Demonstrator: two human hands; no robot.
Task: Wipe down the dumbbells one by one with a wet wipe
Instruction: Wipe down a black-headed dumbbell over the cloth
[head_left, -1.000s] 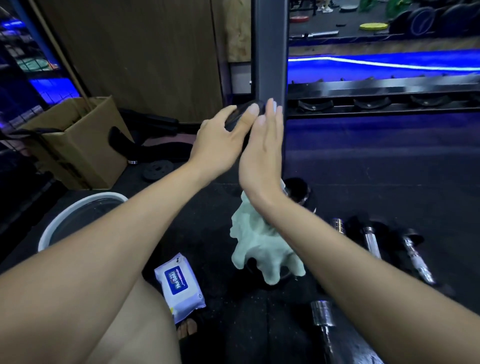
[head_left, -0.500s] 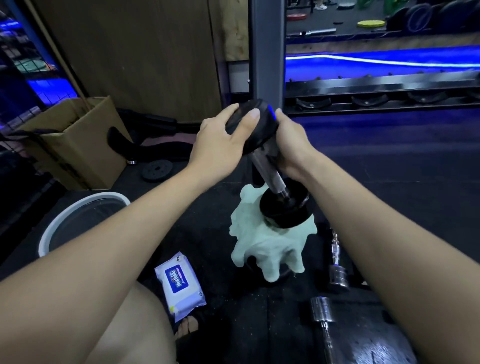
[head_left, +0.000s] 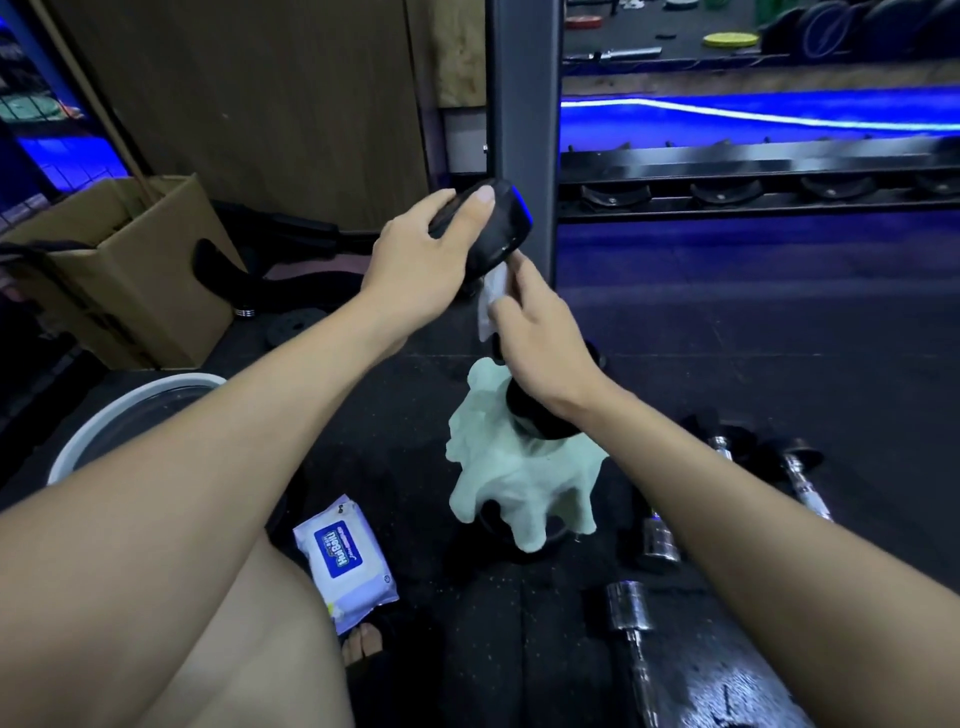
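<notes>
**Hands on the dumbbell: handle wipe under way**

Left hand (head_left: 415, 260) is curled over the upper black head of the dumbbell (head_left: 493, 223), which is held tilted, upper end away from the body. Right hand (head_left: 540, 338) is wrapped round the handle with the white wet wipe (head_left: 491, 299) pinched against it; a flap of the wipe is seen hanging loose just under the upper head. The lower head is rested on a pale green cloth (head_left: 519, 478) draped over something dark on the rubber floor (head_left: 727, 338).

The handle pass is judged to be in hand. For a good result, the wipe should be kept closed fully round the bar and drawn along its whole length while the head is steadied. The loose flap should be gathered in. The lower head is best kept seated on the cloth.

More dumbbells (head_left: 800, 478) are laid to the right; a wipes pack (head_left: 343, 566) is lying near the knee.
</notes>
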